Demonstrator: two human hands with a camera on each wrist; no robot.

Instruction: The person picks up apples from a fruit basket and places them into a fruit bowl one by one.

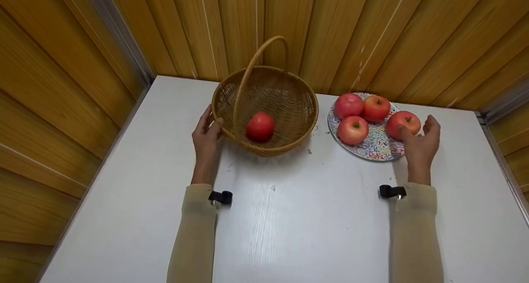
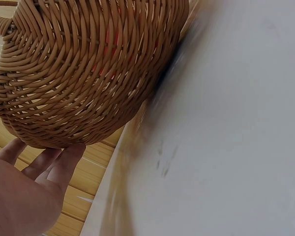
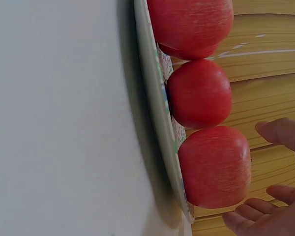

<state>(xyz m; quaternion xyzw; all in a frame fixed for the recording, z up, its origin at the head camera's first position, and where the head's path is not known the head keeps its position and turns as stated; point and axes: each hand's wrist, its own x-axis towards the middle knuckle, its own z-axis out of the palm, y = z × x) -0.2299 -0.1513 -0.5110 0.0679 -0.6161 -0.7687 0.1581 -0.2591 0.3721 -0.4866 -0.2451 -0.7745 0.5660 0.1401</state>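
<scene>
A round wicker basket (image 1: 285,89) with a tall arched handle stands toward the back of the table, one red apple (image 1: 260,127) inside it. My left hand (image 1: 206,138) holds the basket's left side, thumb at the rim and fingers against the outer weave (image 2: 78,78). Farther right, a speckled plate (image 1: 376,146) carries several red apples (image 1: 352,130). Beside the plate's rightmost apple (image 1: 401,124), my right hand (image 1: 423,146) has its thumb and fingers spread. The right wrist view shows a gap between this hand (image 3: 275,196) and the nearest apple (image 3: 216,167).
Basket and plate both sit on a white table (image 1: 301,225), near its back edge. Wood-look panels (image 1: 330,31) rise behind the table and at both sides. A gap of tabletop separates basket from plate.
</scene>
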